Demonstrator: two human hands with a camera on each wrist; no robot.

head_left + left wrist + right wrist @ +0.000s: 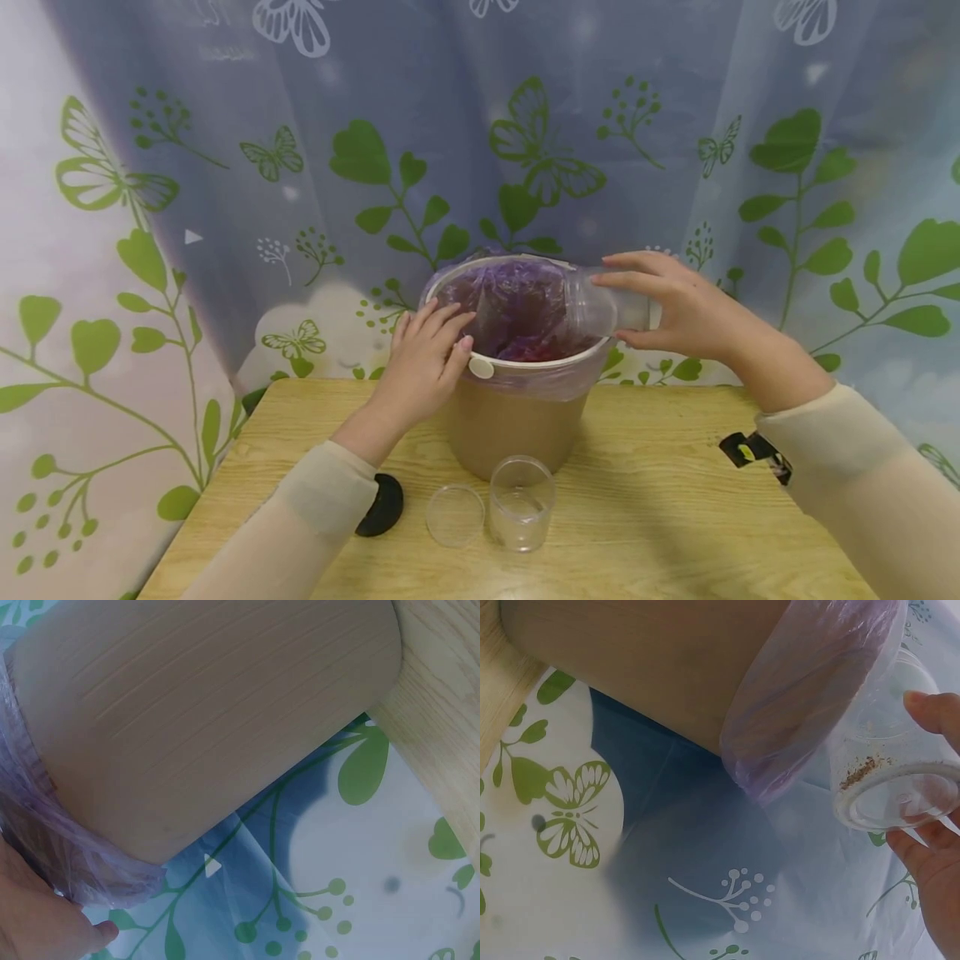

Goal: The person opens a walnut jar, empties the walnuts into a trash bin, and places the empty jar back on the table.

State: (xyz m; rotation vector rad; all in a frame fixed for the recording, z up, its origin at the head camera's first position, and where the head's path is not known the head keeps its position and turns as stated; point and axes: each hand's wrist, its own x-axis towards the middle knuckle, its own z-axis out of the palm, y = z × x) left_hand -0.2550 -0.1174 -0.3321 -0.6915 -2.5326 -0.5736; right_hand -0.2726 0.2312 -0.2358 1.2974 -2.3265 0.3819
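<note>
My right hand [678, 304] grips a clear plastic jar [592, 304], tipped on its side with its mouth over the bin's opening. Brown crumbs [864, 772] cling inside the jar near its base in the right wrist view, with thumb and fingers on opposite sides. The tan bin [517, 425] stands upright, lined with a purple plastic bag [517, 292] folded over its pale rim. My left hand [427, 362] rests on the bin's left rim, fingers stretched over the edge; in the left wrist view part of that hand [45, 915] shows beside the bag.
In front of the bin, a second clear jar [522, 508] stands open beside a clear round lid [455, 517]. A black round object [381, 504] lies by my left sleeve. Near my right sleeve is a small black item [746, 450]. A patterned curtain [450, 108] hangs behind the wooden table [660, 517].
</note>
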